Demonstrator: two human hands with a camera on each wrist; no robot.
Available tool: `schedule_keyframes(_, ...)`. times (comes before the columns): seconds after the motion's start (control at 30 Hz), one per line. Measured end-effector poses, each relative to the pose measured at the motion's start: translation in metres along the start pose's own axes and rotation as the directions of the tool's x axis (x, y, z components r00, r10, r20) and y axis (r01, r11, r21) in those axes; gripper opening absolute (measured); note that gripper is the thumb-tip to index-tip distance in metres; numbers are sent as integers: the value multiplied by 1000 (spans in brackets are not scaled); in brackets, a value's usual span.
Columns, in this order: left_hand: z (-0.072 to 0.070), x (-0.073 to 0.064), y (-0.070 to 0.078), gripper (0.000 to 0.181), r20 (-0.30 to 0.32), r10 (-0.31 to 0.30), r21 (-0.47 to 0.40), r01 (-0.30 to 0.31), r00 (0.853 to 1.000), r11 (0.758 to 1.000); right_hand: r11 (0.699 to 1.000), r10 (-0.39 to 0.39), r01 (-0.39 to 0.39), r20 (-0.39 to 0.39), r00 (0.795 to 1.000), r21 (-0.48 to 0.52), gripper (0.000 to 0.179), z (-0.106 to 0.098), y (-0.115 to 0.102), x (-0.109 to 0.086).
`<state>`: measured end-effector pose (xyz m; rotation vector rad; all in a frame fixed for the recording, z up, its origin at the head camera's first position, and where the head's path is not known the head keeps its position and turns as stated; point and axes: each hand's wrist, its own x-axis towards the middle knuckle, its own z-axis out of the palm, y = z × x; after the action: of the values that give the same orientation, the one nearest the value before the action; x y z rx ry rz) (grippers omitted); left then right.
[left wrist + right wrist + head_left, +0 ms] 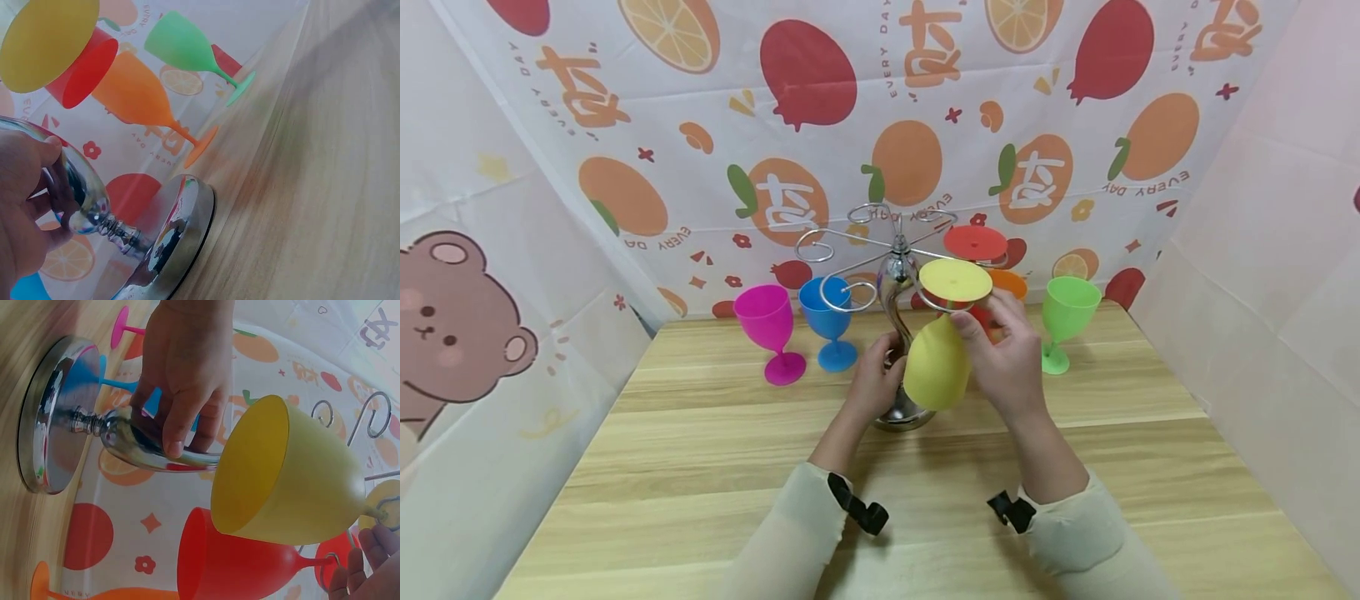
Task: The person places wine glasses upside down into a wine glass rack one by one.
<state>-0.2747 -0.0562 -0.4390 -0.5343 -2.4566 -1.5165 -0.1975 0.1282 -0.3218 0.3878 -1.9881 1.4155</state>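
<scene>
My left hand grips the curved chrome stem of a metal goblet rack, low above its round base. From one of the rack's curled wire rings hangs a yellow goblet, upside down with its foot above the ring. My right hand pinches this goblet by its stem, thumb on the near side and fingers beyond. A red goblet hangs inverted in the neighbouring ring, its foot on top; in the head view the yellow one partly hides it.
Upright on the wooden table stand a magenta goblet and a blue goblet left of the rack. To its right are an orange goblet and a green goblet. A fruit-print cloth hangs close behind.
</scene>
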Motion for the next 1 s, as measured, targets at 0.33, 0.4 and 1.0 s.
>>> schedule_keyframes(0.33, 5, -2, 3, 31, -14, -9, -6, 9, 1000, 1000, 1000, -9, 9, -17, 1000, -9, 43, -6, 3, 1)
schedule_keyframes(0.4, 6, -3, 3, 33, -19, -22, -8, 21, 1000, 1000, 1000, -9, 9, -19, 1000, -7, 41, -7, 5, 2)
schedule_keyframes(1.0, 14, -5, 6, 36, -93, -34, 63, 40, 995, 997, 995, 71, -70, -4, 997, 68, 33, -18, 12, 7)
